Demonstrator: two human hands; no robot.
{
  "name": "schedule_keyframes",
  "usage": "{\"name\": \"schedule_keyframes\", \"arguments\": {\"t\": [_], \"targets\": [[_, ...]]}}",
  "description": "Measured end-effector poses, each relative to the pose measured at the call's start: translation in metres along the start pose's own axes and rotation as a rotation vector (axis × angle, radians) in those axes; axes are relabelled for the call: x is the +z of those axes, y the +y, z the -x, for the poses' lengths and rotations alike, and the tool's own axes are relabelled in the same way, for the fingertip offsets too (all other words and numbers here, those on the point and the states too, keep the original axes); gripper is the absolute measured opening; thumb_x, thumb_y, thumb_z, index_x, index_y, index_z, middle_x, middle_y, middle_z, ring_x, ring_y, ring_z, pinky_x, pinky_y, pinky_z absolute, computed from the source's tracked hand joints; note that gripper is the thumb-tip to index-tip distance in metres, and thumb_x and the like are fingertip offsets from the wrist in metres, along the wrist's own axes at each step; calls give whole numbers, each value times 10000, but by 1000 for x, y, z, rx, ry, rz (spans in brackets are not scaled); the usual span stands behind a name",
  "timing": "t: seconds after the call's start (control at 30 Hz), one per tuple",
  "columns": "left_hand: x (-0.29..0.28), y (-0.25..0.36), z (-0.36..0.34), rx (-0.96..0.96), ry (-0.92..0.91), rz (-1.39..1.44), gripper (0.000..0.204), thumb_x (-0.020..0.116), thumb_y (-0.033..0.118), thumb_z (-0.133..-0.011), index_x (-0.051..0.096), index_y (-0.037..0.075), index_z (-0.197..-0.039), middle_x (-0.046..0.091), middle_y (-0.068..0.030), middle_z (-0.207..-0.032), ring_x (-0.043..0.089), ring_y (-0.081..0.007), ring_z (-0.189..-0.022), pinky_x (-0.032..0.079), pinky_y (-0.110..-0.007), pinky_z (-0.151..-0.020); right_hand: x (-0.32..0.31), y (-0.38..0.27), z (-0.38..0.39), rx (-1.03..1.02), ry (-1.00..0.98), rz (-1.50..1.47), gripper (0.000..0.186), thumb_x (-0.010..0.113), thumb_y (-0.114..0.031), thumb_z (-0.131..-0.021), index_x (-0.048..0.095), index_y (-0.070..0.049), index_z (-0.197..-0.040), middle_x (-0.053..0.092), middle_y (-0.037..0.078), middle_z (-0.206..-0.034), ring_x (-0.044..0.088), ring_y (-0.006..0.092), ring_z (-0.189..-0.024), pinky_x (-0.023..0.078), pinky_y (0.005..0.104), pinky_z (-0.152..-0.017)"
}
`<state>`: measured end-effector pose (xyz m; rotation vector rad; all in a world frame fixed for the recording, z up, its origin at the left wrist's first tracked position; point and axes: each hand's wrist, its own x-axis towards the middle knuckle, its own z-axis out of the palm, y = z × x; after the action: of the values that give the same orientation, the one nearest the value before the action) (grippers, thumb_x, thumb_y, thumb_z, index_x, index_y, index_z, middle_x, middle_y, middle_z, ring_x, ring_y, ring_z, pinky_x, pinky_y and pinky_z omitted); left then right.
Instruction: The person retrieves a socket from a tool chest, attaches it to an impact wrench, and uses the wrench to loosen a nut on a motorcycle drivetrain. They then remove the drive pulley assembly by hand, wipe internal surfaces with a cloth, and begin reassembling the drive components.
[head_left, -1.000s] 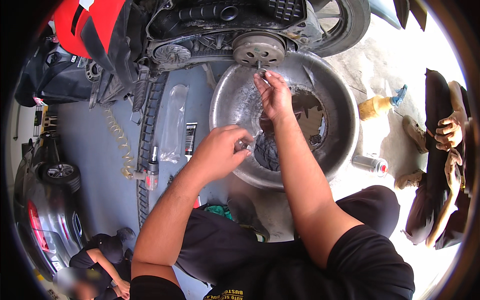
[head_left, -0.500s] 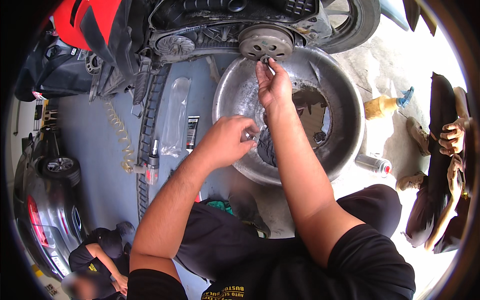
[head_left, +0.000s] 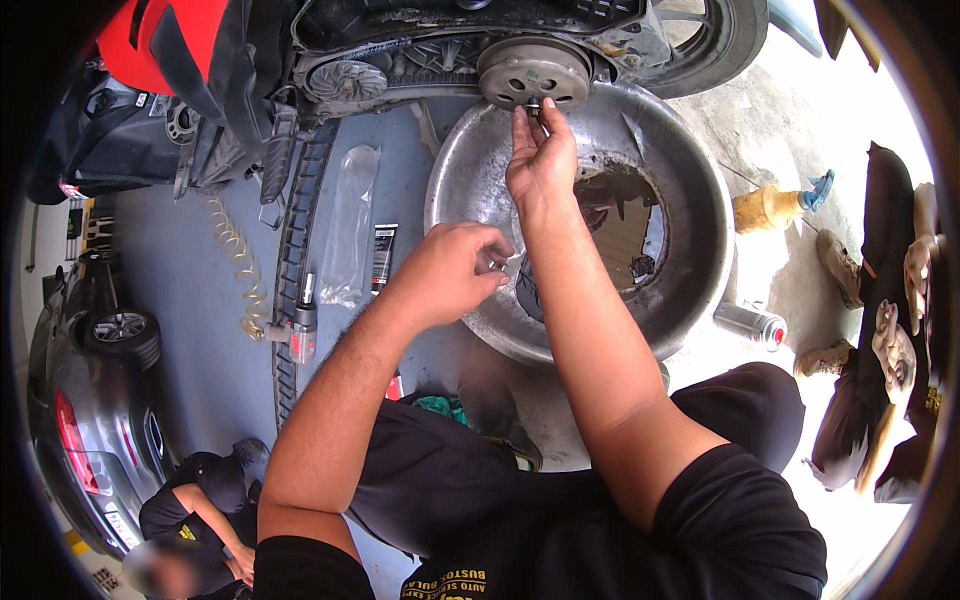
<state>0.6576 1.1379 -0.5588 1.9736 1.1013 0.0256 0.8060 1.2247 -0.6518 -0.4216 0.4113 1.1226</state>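
Observation:
At the upper middle is a round metal clutch bell (head_left: 535, 72) with holes in its face, mounted on a scooter's opened drive case (head_left: 440, 72). My right hand (head_left: 543, 165) reaches up to its centre, fingers closed around a small dark nut (head_left: 534, 104) at the shaft. Lower and to the left, my left hand (head_left: 452, 268) is curled, thumb and forefinger pinching a small metal piece whose kind I cannot make out. Below the bell sits a wide metal basin (head_left: 700, 250) with dark liquid (head_left: 625, 225) in it; my right forearm crosses over it.
An impact wrench (head_left: 302, 330) lies at left beside a long toothed drive belt (head_left: 290, 260), a coiled air hose (head_left: 238, 265), a clear plastic bag (head_left: 350, 225) and a tube (head_left: 382, 258). Right of the basin are a yellow bottle (head_left: 765, 210) and a spray can (head_left: 750, 325). Co-workers sit at right and lower left.
My right hand has shifted slightly up at the bell's centre, fingers still on the nut. My left hand stays nearly in place. The right co-worker's hands have moved apart.

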Motion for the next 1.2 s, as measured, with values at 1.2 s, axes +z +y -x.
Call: {"name": "schedule_keyframes", "arguments": {"t": [1.2], "targets": [[53, -5, -162, 41, 906, 1359, 183, 718, 19, -854, 598, -13, -989, 669, -108, -898, 685, -206, -804, 580, -308, -728, -26, -59, -2, -164, 120, 259, 435, 516, -187, -943, 420, 101, -1255, 526, 241, -1177, 614, 333, -1028, 559, 396, -871]]}}
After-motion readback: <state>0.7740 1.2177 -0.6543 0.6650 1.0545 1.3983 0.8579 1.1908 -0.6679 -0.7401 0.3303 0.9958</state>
